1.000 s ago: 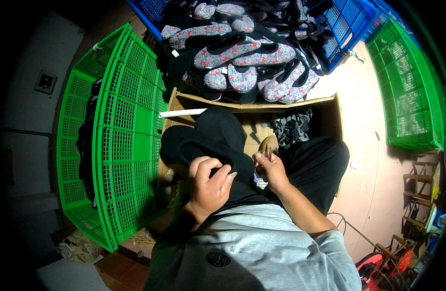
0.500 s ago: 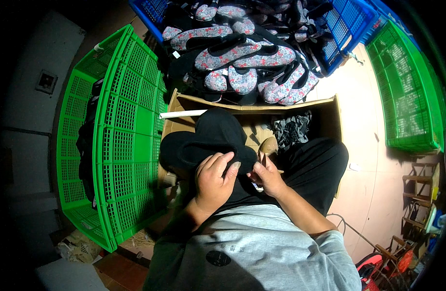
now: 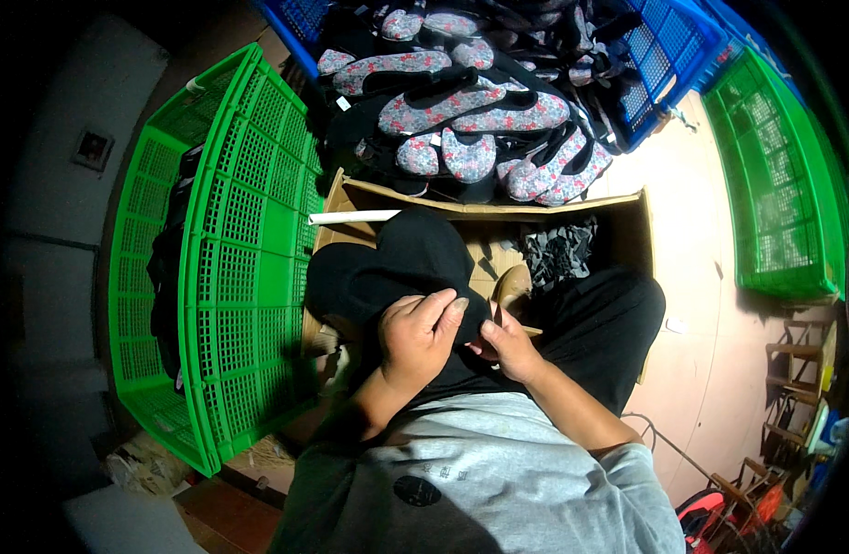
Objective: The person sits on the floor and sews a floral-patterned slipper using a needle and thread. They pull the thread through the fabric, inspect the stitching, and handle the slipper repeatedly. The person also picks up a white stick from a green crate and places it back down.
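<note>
A black cloth shoe [image 3: 337,284] lies over my left thigh, its opening facing up. My left hand [image 3: 417,337] is closed on the shoe's edge, thumb against the curled fingers. Just to its right, my right hand [image 3: 508,348] pinches at the end of the same shoe. A thin dark pointed piece stands up by the right fingertips; what it belongs to is hidden. Beyond that hand, between my legs, shows a tan, rounded, smooth object [image 3: 514,283].
In front of my knees is an open cardboard box [image 3: 526,207] with dark fabric scraps [image 3: 558,251]. Past it, a blue crate [image 3: 669,69] holds flowered shoes [image 3: 512,113]. Green crates stand at left [image 3: 244,249] and right [image 3: 776,185]. A white tube [image 3: 352,218] crosses the box's left corner.
My left hand has turned slightly, its thumb closing nearer the fingers on the shoe. My right hand has shifted a little at the shoe's end. The view has tilted slightly.
</note>
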`<state>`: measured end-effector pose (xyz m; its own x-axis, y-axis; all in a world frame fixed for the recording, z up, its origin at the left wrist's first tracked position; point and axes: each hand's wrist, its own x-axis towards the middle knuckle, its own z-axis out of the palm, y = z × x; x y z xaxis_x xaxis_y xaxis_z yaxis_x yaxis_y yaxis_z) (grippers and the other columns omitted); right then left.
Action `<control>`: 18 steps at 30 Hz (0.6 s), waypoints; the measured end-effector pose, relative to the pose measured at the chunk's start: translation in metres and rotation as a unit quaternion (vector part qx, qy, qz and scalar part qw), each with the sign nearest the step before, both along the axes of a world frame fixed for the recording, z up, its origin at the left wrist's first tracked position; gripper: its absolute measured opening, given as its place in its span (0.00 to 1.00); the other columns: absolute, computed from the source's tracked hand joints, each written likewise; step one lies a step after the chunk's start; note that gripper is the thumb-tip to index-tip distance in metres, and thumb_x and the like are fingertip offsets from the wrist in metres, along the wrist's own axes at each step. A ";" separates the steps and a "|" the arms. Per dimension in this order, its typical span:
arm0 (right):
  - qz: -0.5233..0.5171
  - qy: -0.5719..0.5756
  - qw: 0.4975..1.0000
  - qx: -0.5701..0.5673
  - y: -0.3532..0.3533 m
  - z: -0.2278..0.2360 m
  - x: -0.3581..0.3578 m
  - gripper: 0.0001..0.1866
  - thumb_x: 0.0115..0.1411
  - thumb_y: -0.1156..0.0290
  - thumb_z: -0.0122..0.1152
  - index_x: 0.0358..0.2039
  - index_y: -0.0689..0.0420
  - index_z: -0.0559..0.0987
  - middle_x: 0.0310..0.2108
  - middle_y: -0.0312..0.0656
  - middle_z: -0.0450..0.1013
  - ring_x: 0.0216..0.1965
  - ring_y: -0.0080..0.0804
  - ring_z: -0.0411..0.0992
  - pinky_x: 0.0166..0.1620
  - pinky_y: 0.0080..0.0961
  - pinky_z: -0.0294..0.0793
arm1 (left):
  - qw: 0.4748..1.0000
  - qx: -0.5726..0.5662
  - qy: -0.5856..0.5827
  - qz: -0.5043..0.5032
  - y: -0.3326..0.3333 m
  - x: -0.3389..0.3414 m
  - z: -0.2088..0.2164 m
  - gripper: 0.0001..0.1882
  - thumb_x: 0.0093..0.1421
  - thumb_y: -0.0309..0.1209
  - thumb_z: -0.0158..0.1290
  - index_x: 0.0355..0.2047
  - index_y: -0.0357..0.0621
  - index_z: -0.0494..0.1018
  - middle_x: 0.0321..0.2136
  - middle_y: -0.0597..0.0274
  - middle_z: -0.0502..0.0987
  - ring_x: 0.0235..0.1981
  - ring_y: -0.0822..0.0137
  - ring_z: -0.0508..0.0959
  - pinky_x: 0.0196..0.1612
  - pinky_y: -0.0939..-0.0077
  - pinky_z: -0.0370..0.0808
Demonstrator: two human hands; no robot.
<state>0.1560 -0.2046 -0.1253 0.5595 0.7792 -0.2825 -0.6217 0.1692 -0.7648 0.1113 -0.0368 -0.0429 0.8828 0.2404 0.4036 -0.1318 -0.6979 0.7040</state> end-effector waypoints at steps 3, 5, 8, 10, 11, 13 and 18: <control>-0.025 0.034 0.999 0.007 0.005 0.003 -0.005 0.24 0.67 0.50 0.52 0.51 0.57 0.68 0.36 0.34 0.69 0.33 0.21 0.68 0.36 0.17 0.69 | 0.999 0.027 -0.017 -0.022 -0.001 0.003 -0.006 0.07 0.55 0.28 0.61 0.29 0.36 0.78 0.19 0.52 0.76 0.20 0.53 0.76 0.25 0.66 0.71; -0.025 0.052 0.998 -0.038 0.003 -0.004 -0.004 0.23 0.68 0.51 0.49 0.51 0.57 0.68 0.37 0.32 0.67 0.35 0.21 0.66 0.38 0.18 0.70 | 0.998 0.045 -0.021 -0.042 -0.003 0.005 -0.004 0.08 0.55 0.30 0.61 0.28 0.37 0.78 0.18 0.53 0.75 0.20 0.53 0.76 0.24 0.65 0.70; 0.001 0.110 0.985 -0.136 0.001 -0.013 -0.002 0.24 0.68 0.48 0.49 0.51 0.55 0.69 0.39 0.31 0.65 0.43 0.19 0.64 0.45 0.21 0.69 | 0.995 0.056 -0.033 -0.069 -0.005 0.004 -0.005 0.09 0.55 0.32 0.61 0.23 0.41 0.76 0.16 0.55 0.74 0.18 0.55 0.74 0.23 0.64 0.68; -0.014 0.096 0.990 -0.103 0.007 -0.015 -0.004 0.24 0.68 0.47 0.48 0.52 0.55 0.69 0.40 0.32 0.66 0.45 0.20 0.63 0.48 0.21 0.67 | 0.991 0.075 -0.042 -0.101 -0.002 0.005 -0.006 0.11 0.54 0.33 0.61 0.20 0.42 0.75 0.15 0.57 0.73 0.17 0.56 0.73 0.22 0.65 0.66; -0.022 0.107 0.986 -0.128 0.007 -0.009 -0.005 0.25 0.69 0.48 0.46 0.52 0.56 0.69 0.42 0.33 0.67 0.46 0.21 0.64 0.51 0.21 0.66 | 0.989 0.072 -0.047 -0.123 -0.001 0.004 -0.007 0.11 0.54 0.33 0.62 0.20 0.42 0.75 0.15 0.57 0.73 0.17 0.57 0.72 0.22 0.65 0.65; -0.041 0.094 0.986 -0.132 0.008 -0.006 -0.004 0.25 0.70 0.49 0.44 0.53 0.58 0.71 0.44 0.35 0.69 0.47 0.22 0.65 0.54 0.22 0.64 | 0.982 0.064 -0.059 -0.168 0.000 0.002 -0.007 0.11 0.53 0.32 0.62 0.19 0.41 0.74 0.15 0.58 0.72 0.16 0.57 0.72 0.21 0.66 0.64; -0.109 0.111 0.984 -0.092 0.011 -0.010 -0.001 0.24 0.71 0.51 0.44 0.51 0.58 0.73 0.47 0.37 0.71 0.50 0.25 0.66 0.57 0.23 0.63 | 0.940 0.020 -0.150 -0.304 -0.014 -0.002 -0.005 0.11 0.49 0.34 0.65 0.20 0.44 0.74 0.13 0.66 0.69 0.13 0.65 0.67 0.19 0.70 0.59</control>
<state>0.1555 -0.1932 -0.1355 0.6170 0.5715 -0.5411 -0.7405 0.1888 -0.6450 0.1093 -0.0505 -0.0483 0.6966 -0.2933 0.6548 -0.7041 -0.4543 0.5457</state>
